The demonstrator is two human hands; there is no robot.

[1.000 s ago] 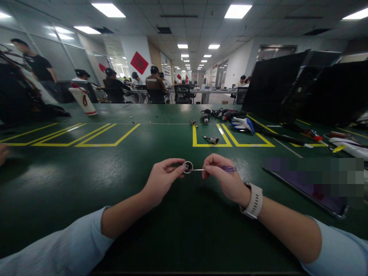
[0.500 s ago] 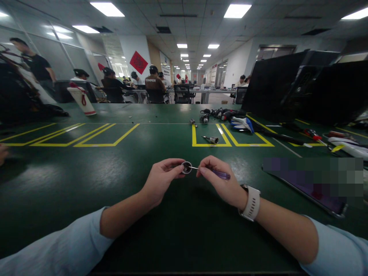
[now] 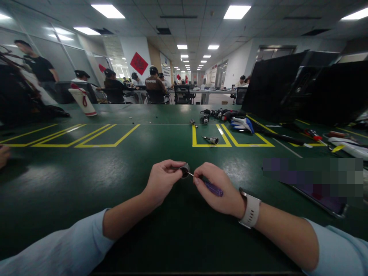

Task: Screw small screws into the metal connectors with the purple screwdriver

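Note:
Between thumb and fingers, my left hand (image 3: 163, 179) pinches a small round metal cup-shaped part (image 3: 186, 168), its dark hollow facing me and to the right. My right hand (image 3: 216, 188) grips a screwdriver (image 3: 213, 188) with a purple see-through handle. The thin shaft reaches left to the part's opening; its tip is at or inside the hollow, too small to make out exactly. Both hands are held over the green table (image 3: 184, 237). Beyond them, a metal part with a thin pointed end (image 3: 211, 140) lies inside a yellow-taped box.
At the back lie a smaller metal piece (image 3: 193, 122), several dark metal parts (image 3: 220, 114) and a blue-white glove (image 3: 242, 124). A phone (image 3: 316, 195) is at right, near a red-handled tool (image 3: 313, 134). A white cup (image 3: 82, 100) stands far left; another person's hand (image 3: 4, 155) shows at the left edge.
The metal part has turned so its opening faces more to the right and down. My right hand has shifted slightly left and down, and the screwdriver slants more steeply.

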